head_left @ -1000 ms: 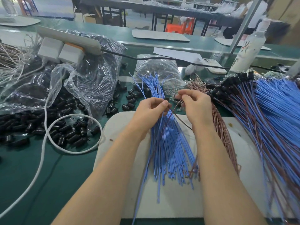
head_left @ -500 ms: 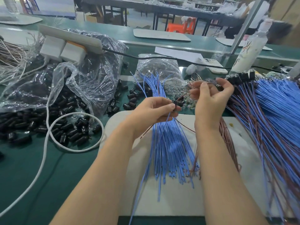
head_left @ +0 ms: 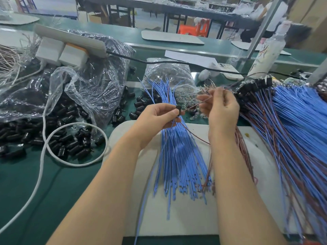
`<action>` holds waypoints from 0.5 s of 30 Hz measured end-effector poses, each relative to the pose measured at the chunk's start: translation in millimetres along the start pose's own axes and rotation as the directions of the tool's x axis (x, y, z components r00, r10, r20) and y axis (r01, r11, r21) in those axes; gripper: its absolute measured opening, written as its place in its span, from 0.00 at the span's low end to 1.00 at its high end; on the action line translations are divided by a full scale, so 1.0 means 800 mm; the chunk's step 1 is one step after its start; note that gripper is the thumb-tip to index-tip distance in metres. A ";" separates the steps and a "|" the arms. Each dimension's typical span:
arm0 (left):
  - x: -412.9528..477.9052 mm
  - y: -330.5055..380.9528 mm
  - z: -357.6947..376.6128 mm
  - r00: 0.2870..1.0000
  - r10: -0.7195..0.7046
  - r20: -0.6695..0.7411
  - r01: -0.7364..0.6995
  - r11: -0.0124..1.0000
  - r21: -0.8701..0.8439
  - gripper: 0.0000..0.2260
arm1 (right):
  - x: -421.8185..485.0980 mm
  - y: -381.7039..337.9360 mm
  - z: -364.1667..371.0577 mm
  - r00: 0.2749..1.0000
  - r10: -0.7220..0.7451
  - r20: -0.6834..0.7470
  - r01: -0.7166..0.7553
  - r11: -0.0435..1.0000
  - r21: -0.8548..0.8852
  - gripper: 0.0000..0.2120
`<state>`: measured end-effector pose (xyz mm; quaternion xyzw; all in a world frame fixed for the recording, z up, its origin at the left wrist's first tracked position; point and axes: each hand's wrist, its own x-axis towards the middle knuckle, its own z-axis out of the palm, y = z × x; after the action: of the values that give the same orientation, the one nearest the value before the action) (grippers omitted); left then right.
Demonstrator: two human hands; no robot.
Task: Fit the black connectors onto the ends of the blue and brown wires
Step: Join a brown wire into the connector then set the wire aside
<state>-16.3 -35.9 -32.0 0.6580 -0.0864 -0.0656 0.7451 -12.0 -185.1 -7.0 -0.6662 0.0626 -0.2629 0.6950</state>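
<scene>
The left hand [head_left: 155, 115] pinches a black connector [head_left: 178, 109] between thumb and fingertips, above the blue wires [head_left: 177, 156] on the white board [head_left: 185, 218]. A brown wire [head_left: 192, 105] runs from it to the right hand [head_left: 222, 107], whose blurred fingers seem to pinch it. A clear bag [head_left: 92, 85] at left spills loose connectors [head_left: 67, 144]; a smaller bag [head_left: 168, 73] holds tiny parts.

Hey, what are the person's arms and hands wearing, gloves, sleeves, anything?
Nothing worn shows. The left forearm and right forearm are bare with no sleeve in view; the left grip and right grip are bare hands, with no gloves, rings, watch or bands visible.
</scene>
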 end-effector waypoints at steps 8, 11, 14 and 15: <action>0.000 -0.001 0.000 0.996 0.037 -0.078 -0.040 0.999 -0.035 0.04 | -0.003 0.004 0.013 0.977 0.161 0.137 -0.187 0.960 0.208 0.08; 0.001 -0.002 0.002 0.989 0.087 -0.118 -0.078 0.994 0.082 0.03 | -0.006 0.007 0.018 0.989 0.068 0.130 -0.077 0.995 0.060 0.11; 0.001 -0.003 0.005 0.983 0.112 -0.144 -0.092 0.986 0.138 0.03 | -0.006 0.005 0.017 0.984 0.059 0.165 -0.071 0.995 0.066 0.10; 0.001 -0.002 0.005 0.981 0.112 -0.156 -0.092 0.987 0.132 0.04 | -0.007 0.005 0.018 0.977 0.062 0.202 -0.073 0.996 0.050 0.10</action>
<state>-16.2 -40.3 -33.4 0.7009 -0.0628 0.0321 0.7098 -9.6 -169.7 -11.2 -0.6665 0.0074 -0.1724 0.7252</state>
